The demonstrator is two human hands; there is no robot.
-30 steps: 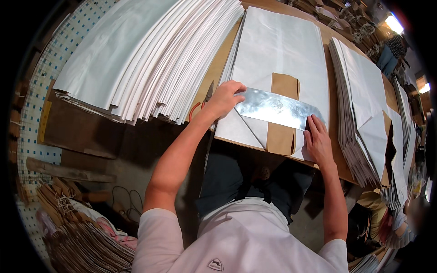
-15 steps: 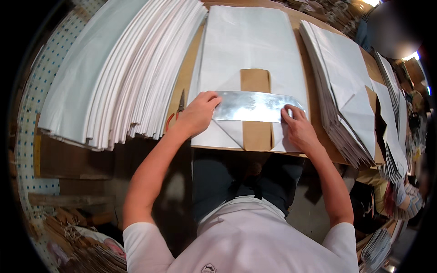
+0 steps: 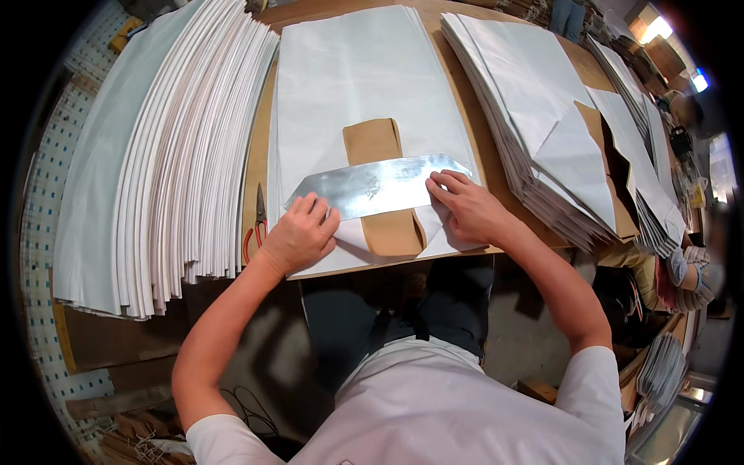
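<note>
A shiny flat metal plate (image 3: 380,186) with angled ends lies across the near end of a white paper sack (image 3: 360,70). My left hand (image 3: 302,234) grips its left end, fingers curled over the edge. At the plate's right part, my right hand (image 3: 470,208) pinches it with thumb and fingers. Beneath the plate runs a brown paper strip (image 3: 372,139), showing above and below it. Folded white flaps slope to either side of the strip's near part. Red-handled snips (image 3: 258,225) rest on the table, left of the sack.
A tall fanned stack of white sacks (image 3: 167,155) stands on the left. To the right, another pile of folded white sacks (image 3: 527,101) shows brown strips at its near end. All lie on a wooden table (image 3: 457,70). Beyond the right edge is a person's striped sleeve (image 3: 694,279).
The view has swung, shifting the table leftward. The plate now tilts, its left end lower, and my left hand has moved to its left end. Its angled ends now show more.
</note>
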